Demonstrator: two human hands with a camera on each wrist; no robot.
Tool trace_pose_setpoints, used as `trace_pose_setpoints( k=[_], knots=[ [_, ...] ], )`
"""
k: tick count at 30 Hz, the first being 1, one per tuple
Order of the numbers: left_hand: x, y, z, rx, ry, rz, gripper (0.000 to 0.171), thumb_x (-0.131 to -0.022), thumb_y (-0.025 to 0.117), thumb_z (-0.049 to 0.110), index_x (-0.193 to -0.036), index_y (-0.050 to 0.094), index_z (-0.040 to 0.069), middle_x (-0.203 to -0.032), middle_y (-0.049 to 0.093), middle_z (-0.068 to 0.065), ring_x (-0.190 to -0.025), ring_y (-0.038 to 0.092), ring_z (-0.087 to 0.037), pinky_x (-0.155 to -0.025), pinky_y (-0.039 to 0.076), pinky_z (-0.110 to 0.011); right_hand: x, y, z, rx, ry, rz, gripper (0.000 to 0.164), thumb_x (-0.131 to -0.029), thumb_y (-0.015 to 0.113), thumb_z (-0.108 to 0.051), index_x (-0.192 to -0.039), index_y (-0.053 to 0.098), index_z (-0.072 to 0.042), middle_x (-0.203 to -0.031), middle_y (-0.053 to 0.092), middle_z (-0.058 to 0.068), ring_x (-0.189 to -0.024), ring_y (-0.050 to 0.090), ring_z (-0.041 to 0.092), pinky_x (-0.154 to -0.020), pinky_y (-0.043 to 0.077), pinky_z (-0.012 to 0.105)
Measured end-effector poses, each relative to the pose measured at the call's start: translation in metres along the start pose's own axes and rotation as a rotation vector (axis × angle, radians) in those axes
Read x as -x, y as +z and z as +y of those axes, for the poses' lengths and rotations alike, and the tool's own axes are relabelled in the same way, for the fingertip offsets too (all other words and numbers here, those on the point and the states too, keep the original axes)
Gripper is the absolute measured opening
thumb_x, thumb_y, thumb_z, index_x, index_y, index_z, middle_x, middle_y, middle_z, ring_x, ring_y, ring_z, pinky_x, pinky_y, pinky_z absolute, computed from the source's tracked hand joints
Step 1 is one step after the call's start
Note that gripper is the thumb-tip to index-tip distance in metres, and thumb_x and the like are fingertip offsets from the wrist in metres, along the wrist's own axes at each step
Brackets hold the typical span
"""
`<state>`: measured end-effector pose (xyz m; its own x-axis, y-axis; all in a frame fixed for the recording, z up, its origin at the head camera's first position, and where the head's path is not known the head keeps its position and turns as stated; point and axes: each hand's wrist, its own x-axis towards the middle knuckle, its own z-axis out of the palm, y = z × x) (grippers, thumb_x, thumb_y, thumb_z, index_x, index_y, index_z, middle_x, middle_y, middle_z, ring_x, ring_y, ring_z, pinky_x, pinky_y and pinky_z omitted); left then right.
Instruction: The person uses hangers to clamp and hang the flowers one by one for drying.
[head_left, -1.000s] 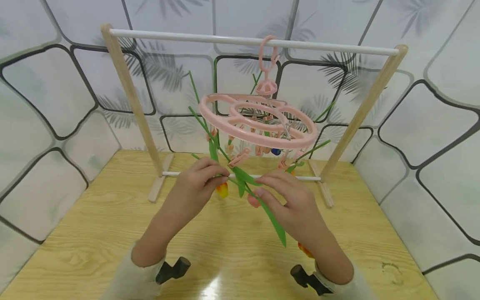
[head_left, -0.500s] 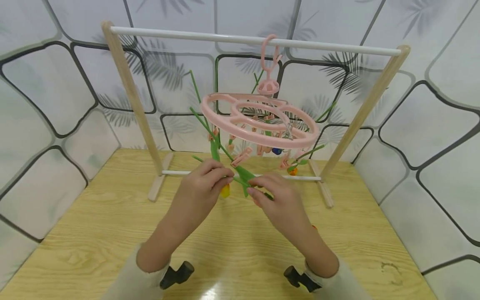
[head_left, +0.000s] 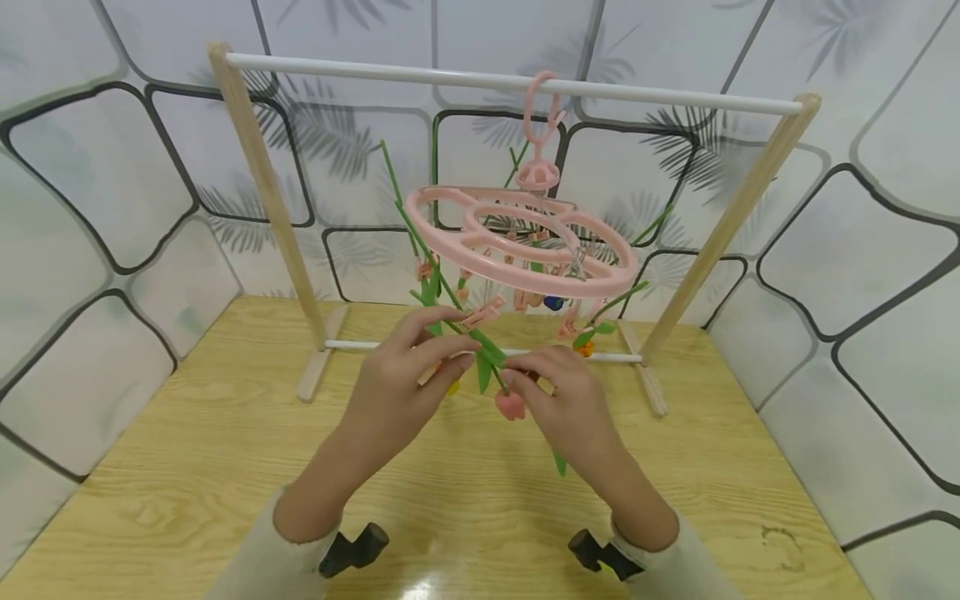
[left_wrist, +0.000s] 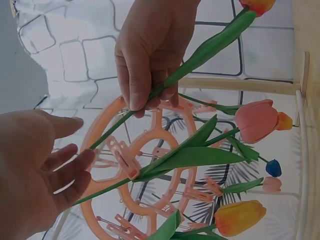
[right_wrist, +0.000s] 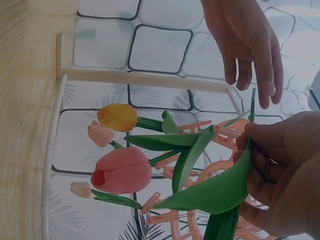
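In the head view my right hand (head_left: pixel 566 396) pinches the stem of an artificial tulip beneath the pink clip hanger (head_left: pixel 487 265). The tulip's long green leaf (left_wrist: pixel 215 47) and orange-red bloom (left_wrist: pixel 257 5) show in the left wrist view. My left hand (head_left: pixel 408 367) is close by, fingers loosely extended and parted around the stem's other end; in the right wrist view it stands apart from the stem. A pink tulip (head_left: pixel 511 405) hangs bloom down from a front clip (head_left: pixel 482 313), between the hands.
The hanger hooks over a white rod (head_left: pixel 360 72) on a wooden-legged stand (head_left: pixel 262 192). Several more tulips hang from its clips, including a yellow-orange one (right_wrist: pixel 117 117) and a small blue one (left_wrist: pixel 273 168). The wooden table (head_left: pixel 225 467) lies below; patterned panels surround it.
My left fingers have loosened from the stem and spread. The right hand has shifted left with the tulip, and the pink bloom shows again between the hands.
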<state>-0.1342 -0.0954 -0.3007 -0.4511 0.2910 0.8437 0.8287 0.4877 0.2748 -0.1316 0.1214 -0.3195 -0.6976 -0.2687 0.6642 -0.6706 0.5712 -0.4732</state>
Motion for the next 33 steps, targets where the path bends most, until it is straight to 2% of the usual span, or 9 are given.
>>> trace_pose_setpoints(
  k=[5,8,12,16,20,26,30,33],
  knots=[
    [-0.001,0.002,0.003,0.186,0.007,0.149,0.02,-0.1,0.065,0.021,-0.1,0.074,0.002,-0.111,0.063,-0.015,-0.093,0.063,-0.023,-0.072,0.049,-0.017,-0.002,-0.008,0.0,-0.117,0.072,-0.003,0.008,-0.091,0.076,-0.012,-0.098,0.078,-0.009,-0.09,0.073,-0.003,-0.085,0.062,0.01,-0.073,0.051,0.026],
    [0.001,0.01,0.003,0.269,-0.026,0.185,0.023,-0.101,0.063,0.022,-0.099,0.073,0.001,-0.105,0.065,-0.013,-0.089,0.06,-0.02,-0.076,0.05,-0.018,-0.002,-0.012,-0.001,-0.192,0.125,-0.016,0.01,-0.092,0.075,-0.012,-0.1,0.078,-0.008,-0.095,0.074,-0.004,-0.088,0.065,0.01,-0.074,0.054,0.023],
    [0.01,0.026,-0.001,0.355,-0.101,0.117,0.01,-0.098,0.067,0.009,-0.104,0.072,0.004,-0.104,0.067,-0.008,-0.085,0.057,-0.014,-0.076,0.049,-0.022,-0.002,-0.017,-0.002,-0.233,0.148,-0.023,0.011,-0.093,0.074,-0.011,-0.101,0.078,-0.006,-0.099,0.075,-0.003,-0.089,0.067,0.01,-0.074,0.055,0.021],
    [0.017,0.043,-0.005,0.441,-0.154,0.016,0.016,-0.093,0.068,-0.003,-0.106,0.071,0.005,-0.101,0.068,-0.006,-0.088,0.06,-0.014,-0.078,0.053,-0.025,-0.001,-0.019,-0.002,-0.256,0.131,-0.008,0.009,-0.092,0.074,-0.008,-0.1,0.077,-0.007,-0.1,0.075,-0.002,-0.088,0.067,0.01,-0.074,0.054,0.021],
    [0.021,0.054,-0.005,0.533,-0.221,-0.058,0.015,-0.095,0.066,-0.001,-0.108,0.072,0.004,-0.101,0.071,-0.009,-0.091,0.066,-0.016,-0.082,0.057,-0.028,-0.001,-0.021,-0.002,-0.283,0.126,0.002,0.01,-0.092,0.073,-0.006,-0.1,0.077,-0.009,-0.1,0.075,-0.001,-0.089,0.067,0.009,-0.073,0.055,0.02],
    [0.024,0.06,-0.002,0.692,-0.351,-0.117,0.017,-0.099,0.063,0.004,-0.113,0.072,0.005,-0.104,0.071,-0.01,-0.089,0.071,-0.025,-0.085,0.06,-0.034,-0.001,-0.023,-0.003,-0.298,0.144,-0.006,0.01,-0.092,0.073,-0.005,-0.099,0.077,-0.009,-0.097,0.075,0.0,-0.088,0.067,0.008,-0.074,0.056,0.021],
    [0.024,0.06,0.001,0.753,-0.384,-0.131,0.018,-0.099,0.063,0.004,-0.115,0.071,0.006,-0.107,0.071,-0.013,-0.093,0.071,-0.033,-0.088,0.059,-0.037,-0.001,-0.022,-0.003,-0.289,0.155,-0.007,0.008,-0.092,0.074,-0.007,-0.099,0.077,-0.01,-0.096,0.075,-0.001,-0.088,0.068,0.008,-0.074,0.056,0.02],
    [0.024,0.06,0.002,0.748,-0.401,-0.132,0.017,-0.098,0.065,0.005,-0.114,0.071,0.006,-0.108,0.072,-0.012,-0.096,0.072,-0.03,-0.09,0.059,-0.037,-0.002,-0.023,-0.003,-0.286,0.163,0.002,0.008,-0.092,0.074,-0.007,-0.099,0.077,-0.007,-0.097,0.075,-0.001,-0.09,0.069,0.008,-0.074,0.056,0.02]
  ],
)
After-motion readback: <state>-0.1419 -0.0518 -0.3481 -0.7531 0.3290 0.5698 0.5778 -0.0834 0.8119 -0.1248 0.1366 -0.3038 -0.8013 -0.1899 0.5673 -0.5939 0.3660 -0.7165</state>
